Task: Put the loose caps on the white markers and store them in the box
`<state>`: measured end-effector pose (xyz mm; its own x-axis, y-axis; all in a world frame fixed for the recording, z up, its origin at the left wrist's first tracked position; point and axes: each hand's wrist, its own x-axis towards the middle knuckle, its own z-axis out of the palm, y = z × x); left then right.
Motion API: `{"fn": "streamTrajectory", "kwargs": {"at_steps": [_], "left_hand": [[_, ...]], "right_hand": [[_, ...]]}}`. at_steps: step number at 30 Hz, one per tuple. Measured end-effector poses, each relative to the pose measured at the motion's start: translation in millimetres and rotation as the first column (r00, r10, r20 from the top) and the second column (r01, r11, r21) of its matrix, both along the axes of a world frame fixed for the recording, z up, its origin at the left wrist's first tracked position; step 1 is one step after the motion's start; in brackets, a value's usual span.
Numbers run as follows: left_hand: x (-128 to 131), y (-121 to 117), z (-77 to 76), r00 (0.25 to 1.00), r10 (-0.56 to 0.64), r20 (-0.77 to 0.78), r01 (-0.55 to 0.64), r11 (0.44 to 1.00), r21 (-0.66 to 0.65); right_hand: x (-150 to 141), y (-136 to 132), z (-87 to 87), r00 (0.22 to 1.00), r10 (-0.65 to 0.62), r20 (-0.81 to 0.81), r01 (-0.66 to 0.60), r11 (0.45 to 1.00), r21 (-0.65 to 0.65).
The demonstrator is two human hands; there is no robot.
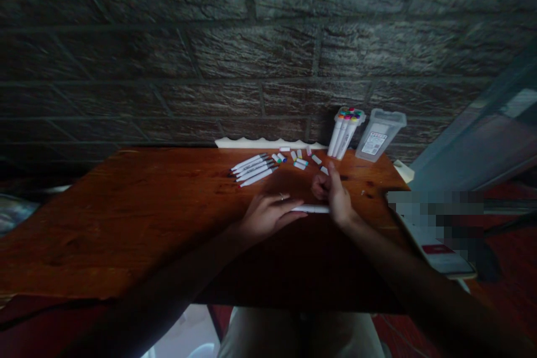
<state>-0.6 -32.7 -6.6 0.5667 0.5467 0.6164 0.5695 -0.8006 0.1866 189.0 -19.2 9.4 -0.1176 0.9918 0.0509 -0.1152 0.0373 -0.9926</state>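
On my feed, the left hand [266, 213] holds a pen [312, 209] over the table [168, 207]; the right hand [339, 197], fingers curled, meets its other end, grip unclear. I can't read the box [388, 122] label [375, 142].

Hands: two, left hand [264, 215] and right hand [340, 201]. Ring [282, 197]: one. Held marker [314, 209]: one. Uncapped markers [257, 176] lying in row on worktop [138, 201]: four or five, overlap blurs exact count. Loose caps [316, 160]: about ten, smallness leaves tally uncertain. Clear holder [361, 117]: one. Standing markers [337, 137] inside it: roughly ten coloured tops, crowded; three white barrels clear at front. Clear case [388, 134]: one, bearing one label [373, 142]. Wavy-edged white strip [268, 144]: one. Worktop: one.
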Motion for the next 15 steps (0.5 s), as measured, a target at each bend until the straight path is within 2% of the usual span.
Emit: {"fn": "streamTrajectory", "kwargs": {"at_steps": [5, 9, 12, 15], "left_hand": [[-2, 4, 9.2, 0.999, -0.011, -0.041, 0.002, 0.977, -0.214], [-9, 10, 11.0, 1.0, 0.008, 0.018, -0.003, 0.965, -0.261], [-18, 18, 9.1, 0.997, 0.046, 0.065, -0.027, 0.965, -0.262], [-26, 25, 9.3, 0.992, 0.067, 0.108, -0.034, 0.958, -0.283]], "right_hand": [[3, 6, 2.3, 0.988, -0.155, 0.008, 0.154, 0.987, 0.041], [9, 9, 5.8, 0.967, -0.246, 0.072, 0.243, 0.969, 0.041], [15, 12, 7.3, 0.98, -0.176, 0.098, 0.176, 0.984, 0.006], [19, 12, 8.1, 0.986, 0.005, 0.168, -0.008, 1.0, 0.016]]}}
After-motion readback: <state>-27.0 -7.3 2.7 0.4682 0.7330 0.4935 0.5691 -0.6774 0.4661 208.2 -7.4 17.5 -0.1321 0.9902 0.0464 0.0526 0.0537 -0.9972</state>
